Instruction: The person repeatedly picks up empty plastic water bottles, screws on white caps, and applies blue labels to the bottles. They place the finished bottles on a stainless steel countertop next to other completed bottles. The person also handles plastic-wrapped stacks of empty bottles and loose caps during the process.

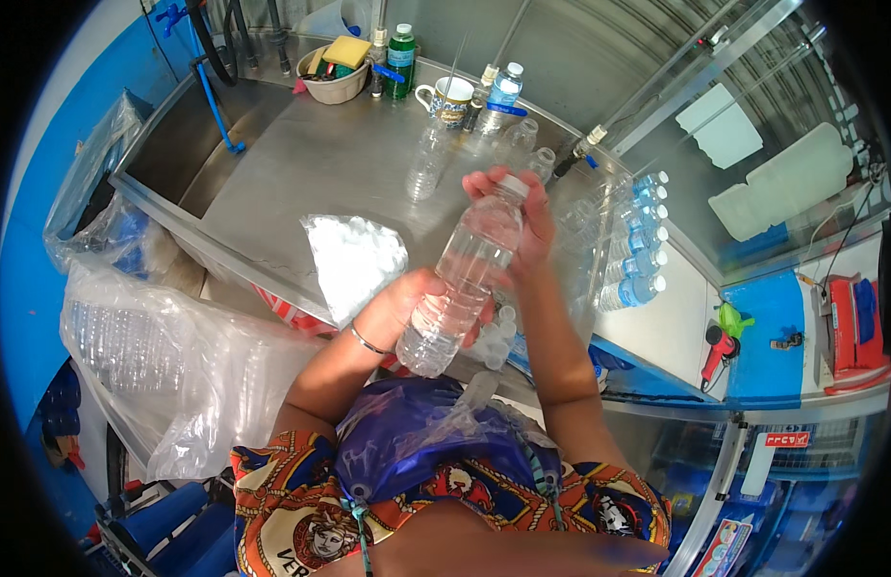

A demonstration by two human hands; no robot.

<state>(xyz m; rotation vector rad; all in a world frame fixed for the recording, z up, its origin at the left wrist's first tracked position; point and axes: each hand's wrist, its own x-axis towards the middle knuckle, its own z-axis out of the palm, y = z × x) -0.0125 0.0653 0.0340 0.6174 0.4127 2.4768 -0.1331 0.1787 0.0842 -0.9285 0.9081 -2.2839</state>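
A clear plastic bottle (462,273) with a white cap (513,187) is held tilted in front of me, its cap end up and to the right. My left hand (414,300) wraps round its lower body. Up at the neck, the fingers of my right hand (530,223) close about the cap and shoulder. Just left of the bottle lies a clear bag of white caps (354,262) on the steel counter (272,183). Beyond my hands an uncapped clear bottle (427,163) stands on the metal. Part of the right-hand fingers is hidden behind the bottle.
Capped bottles with blue labels (630,266) stand in a row at the right. Toward the back are a mug (452,100), a green bottle (400,63) and a basket with sponges (332,88). A sack of bottles (176,356) sits left; a pink-red heat gun (720,352) lies right.
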